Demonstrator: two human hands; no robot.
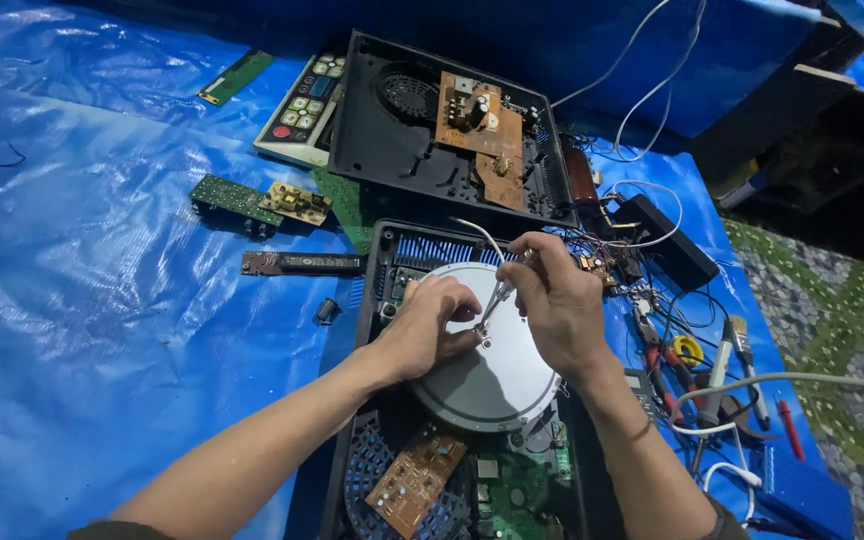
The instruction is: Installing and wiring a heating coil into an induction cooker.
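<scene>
The left hand (439,322) lies curled on a round grey disc (487,385), its fingers closed together and pressing near the disc's middle. The right hand (555,300) is clamped on a slim metal tool (494,300), whose tip comes down to the disc just beside the left fingertips. The disc sits in an opened black casing (592,470) on a blue plastic sheet (102,300), with a brown circuit board (417,480) below it in the same casing. A second open casing (392,150) with another brown board lies farther away. Loose green boards (235,200) lie to the left, and pliers with red handles (657,360) among wires to the right.
</scene>
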